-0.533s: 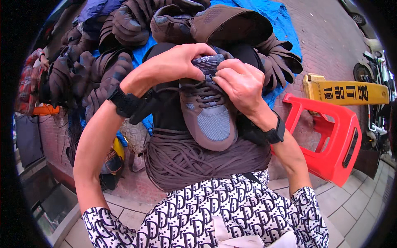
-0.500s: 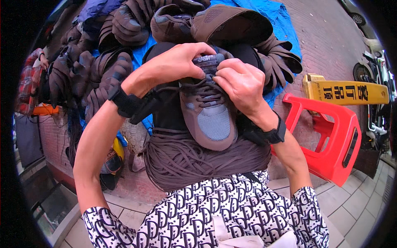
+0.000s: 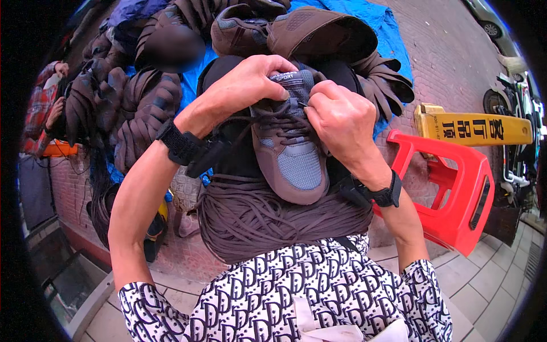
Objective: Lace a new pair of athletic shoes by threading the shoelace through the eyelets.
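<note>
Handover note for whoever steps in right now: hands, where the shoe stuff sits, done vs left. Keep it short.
Left hand: grips the tongue end of the brown suede sneaker with the grey mesh toe, fingers curled over the top.
Right hand: pinches the dark brown lace at the upper eyelets.
Sneaker lies toe toward the person, resting on a thick bundle of brown laces in the lap.
More brown sneakers are piled on the blue tarp ahead; a red plastic stool stands at the right.
Done: lace crosses the lower eyelets.
Left: top eyelets, from the look of it; no knot visible.
</note>
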Motion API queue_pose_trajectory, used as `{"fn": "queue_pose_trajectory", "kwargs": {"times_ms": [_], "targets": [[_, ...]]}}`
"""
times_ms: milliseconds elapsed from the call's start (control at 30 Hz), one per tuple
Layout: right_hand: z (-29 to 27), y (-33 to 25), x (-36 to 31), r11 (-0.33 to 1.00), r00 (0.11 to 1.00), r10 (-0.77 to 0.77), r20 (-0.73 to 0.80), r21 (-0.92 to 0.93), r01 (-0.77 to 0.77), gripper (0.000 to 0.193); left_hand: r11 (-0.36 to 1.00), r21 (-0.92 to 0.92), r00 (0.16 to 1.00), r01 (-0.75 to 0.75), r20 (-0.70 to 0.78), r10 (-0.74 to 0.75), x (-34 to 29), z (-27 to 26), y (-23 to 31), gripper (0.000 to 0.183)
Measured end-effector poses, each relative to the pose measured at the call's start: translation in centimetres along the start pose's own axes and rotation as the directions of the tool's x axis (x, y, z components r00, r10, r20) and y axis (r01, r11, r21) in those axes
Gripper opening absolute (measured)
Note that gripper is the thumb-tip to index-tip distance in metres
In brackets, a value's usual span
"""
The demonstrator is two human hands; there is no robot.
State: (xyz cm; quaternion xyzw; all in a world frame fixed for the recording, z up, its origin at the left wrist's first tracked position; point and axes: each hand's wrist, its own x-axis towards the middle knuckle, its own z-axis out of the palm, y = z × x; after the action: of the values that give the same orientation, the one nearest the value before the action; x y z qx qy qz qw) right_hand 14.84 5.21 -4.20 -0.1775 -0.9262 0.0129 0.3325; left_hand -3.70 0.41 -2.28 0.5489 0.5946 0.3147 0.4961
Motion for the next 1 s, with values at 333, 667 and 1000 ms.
{"fn": "queue_pose_trajectory", "kwargs": {"times_ms": [333,667,1000], "targets": [[1.6,-0.4,-0.1,0.964,0.989,0.08,-0.122,0.263,-0.045,0.012,1.0,-0.005,1.0,0.004,-0.023,-0.004,-0.2,0.3,0.0,0.041],[1.3,-1.2,-0.1,0.951,0.987,0.149,-0.064,0.283,-0.126,0.011,0.939,0.312,0.989,-0.144,0.067,0.129,-0.8,0.2,0.5,0.05],[0.5,-1.1,0.0,0.962,0.996,0.089,0.008,0.259,-0.088,0.007,0.953,0.257,0.986,-0.159,-0.01,0.167,-1.1,0.6,0.1,0.047]]}}
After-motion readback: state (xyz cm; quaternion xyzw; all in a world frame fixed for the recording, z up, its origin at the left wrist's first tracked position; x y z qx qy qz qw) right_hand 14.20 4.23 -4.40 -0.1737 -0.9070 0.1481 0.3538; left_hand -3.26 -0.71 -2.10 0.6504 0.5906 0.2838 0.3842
